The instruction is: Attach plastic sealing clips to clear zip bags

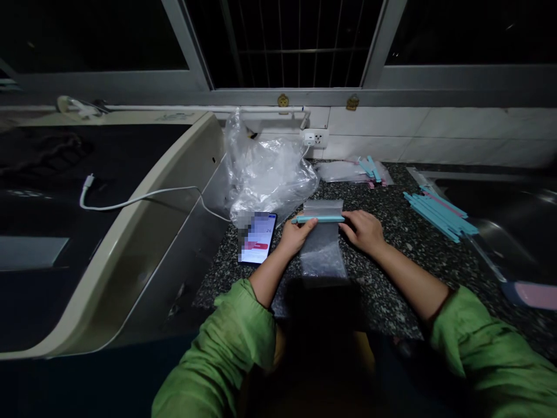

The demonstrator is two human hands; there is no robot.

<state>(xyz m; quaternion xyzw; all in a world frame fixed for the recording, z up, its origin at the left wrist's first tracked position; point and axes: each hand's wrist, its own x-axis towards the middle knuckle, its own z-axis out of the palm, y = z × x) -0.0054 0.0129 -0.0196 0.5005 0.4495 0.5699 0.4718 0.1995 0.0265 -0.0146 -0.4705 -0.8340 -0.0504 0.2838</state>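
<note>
A clear plastic bag (322, 258) lies flat on the speckled counter. Across its upper part runs a light blue bag-sealing clip (326, 219), long and thin. My left hand (296, 235) grips the clip's left end, with the thumb along it. At the other end, my right hand (364, 231) has its fingers bent in around the clip's tip and the bag's edge; its fingertips are partly hidden. To the left of my left hand lies a phone (257, 238) with a lit screen.
Crumpled clear plastic (272, 174) is heaped behind the phone. Blue and pink clips (439, 212) are piled at right, beside a dark sink (513, 226). More flat bags (342, 171) lie near the wall. A washing machine (174, 203) borders the left, with a white cable (143, 198) across it.
</note>
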